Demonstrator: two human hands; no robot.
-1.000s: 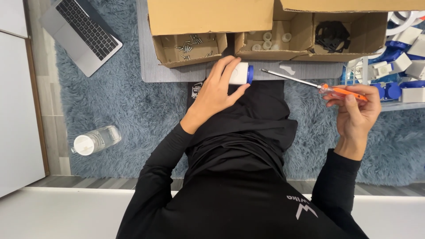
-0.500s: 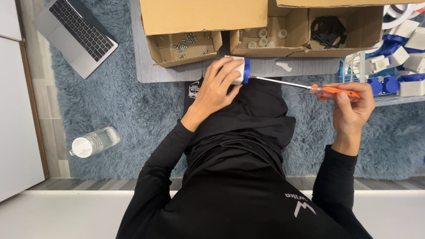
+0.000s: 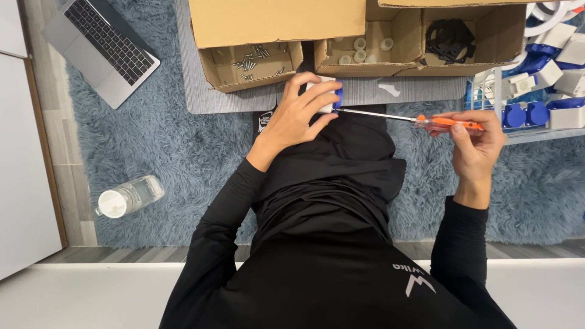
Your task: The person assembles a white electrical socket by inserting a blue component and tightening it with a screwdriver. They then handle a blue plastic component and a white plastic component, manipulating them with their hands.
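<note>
One screwdriver (image 3: 426, 120); one white-blue part (image 3: 329, 97); two hands.

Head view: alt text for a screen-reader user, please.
Seen from above, a person's left hand grips a small white and blue part while the right hand holds an orange-handled screwdriver with its tip at the part. Open cardboard boxes sit beyond on blue carpet.

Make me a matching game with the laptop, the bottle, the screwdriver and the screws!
Things:
1. laptop
2. bottle
3. screwdriver
4. screws

Places:
A. in a cardboard box
B. in the right hand
C. lying on the rug, lower left
D. open, top left corner

Pairs: 1-D, 2-C, 3-B, 4-A
</note>
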